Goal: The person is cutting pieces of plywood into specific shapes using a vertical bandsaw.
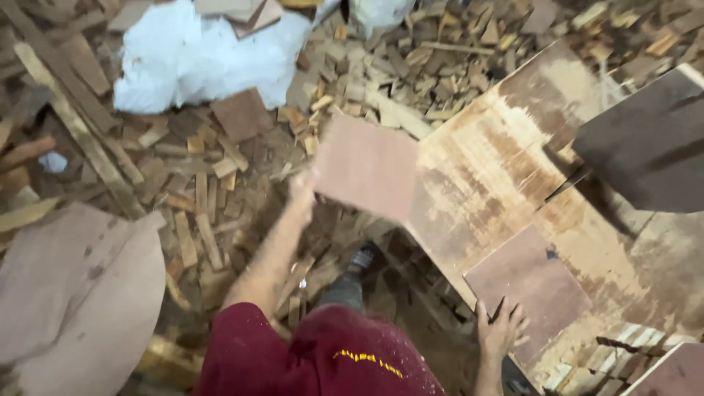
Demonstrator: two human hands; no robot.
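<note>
My left hand (301,192) is stretched forward and grips the left edge of a square reddish plywood panel (367,166), held up in the air above the scrap-covered floor. My right hand (501,330) rests with fingers spread on the near corner of a second square brown panel (529,284). That panel lies flat on a large worn wooden board (499,154) that serves as a work surface. My dark red sleeve and shirt fill the bottom middle.
Wood offcuts and strips (411,66) litter the floor. A white plastic sack (198,59) lies at the top left. A rounded plywood sheet (73,293) lies at the bottom left. A dark panel (645,147) sits at the right edge.
</note>
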